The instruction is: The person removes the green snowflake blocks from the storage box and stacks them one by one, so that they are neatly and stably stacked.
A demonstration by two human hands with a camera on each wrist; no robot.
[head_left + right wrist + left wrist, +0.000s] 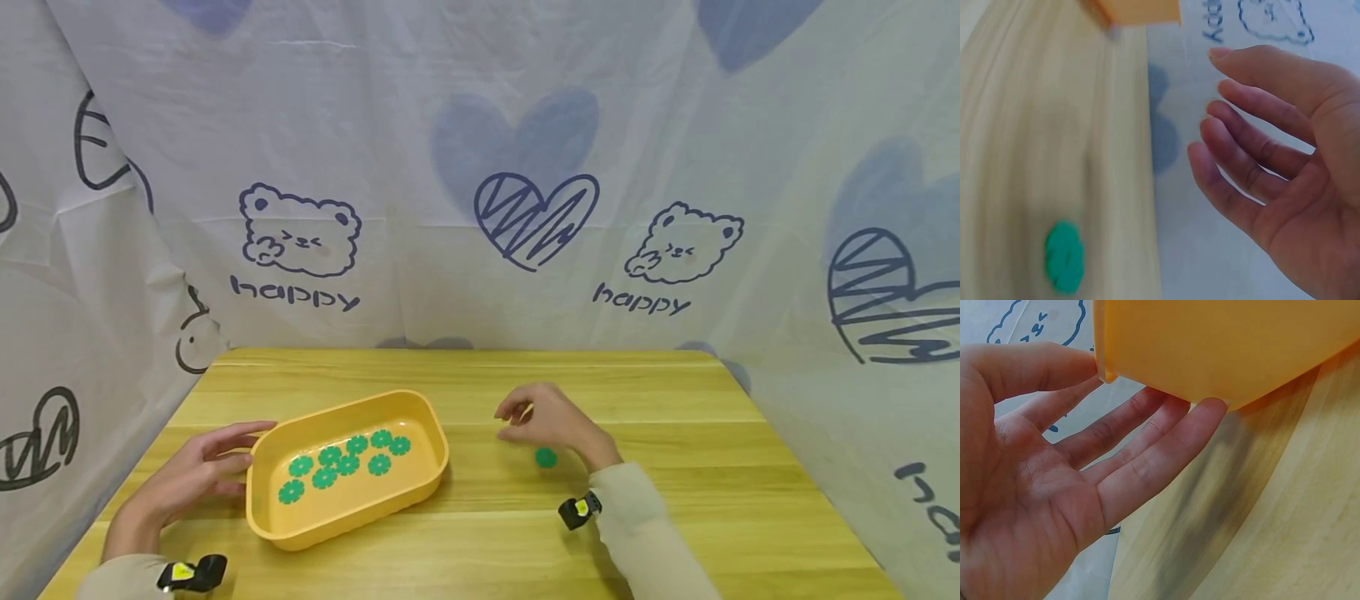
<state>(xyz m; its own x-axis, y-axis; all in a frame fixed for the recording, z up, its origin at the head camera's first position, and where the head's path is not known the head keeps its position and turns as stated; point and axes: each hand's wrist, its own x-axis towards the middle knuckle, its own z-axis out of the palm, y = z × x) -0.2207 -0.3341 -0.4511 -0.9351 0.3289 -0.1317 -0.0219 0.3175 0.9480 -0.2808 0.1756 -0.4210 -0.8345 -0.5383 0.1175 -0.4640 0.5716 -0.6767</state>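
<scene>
A yellow tray [345, 518] stands on the table at left of centre, holding several green notched discs [348, 463]. My left hand [189, 473] is at its left end. In the left wrist view, fairly straight fingers [1147, 465] touch the outside of the tray [1210, 350], with the thumb against its rim. My right hand [546, 417] hovers over the table to the right of the tray, its fingers loosely bent. The right wrist view shows nothing between these fingers [1235, 156]. A single green disc [546, 457] lies on the table just below that hand.
The wooden table [495, 550] backs onto a hanging white cloth [420, 275] printed with hearts and bears. More cloth [847, 400] hangs along the sides. Each wrist wears a small black camera, such as the right one [576, 512].
</scene>
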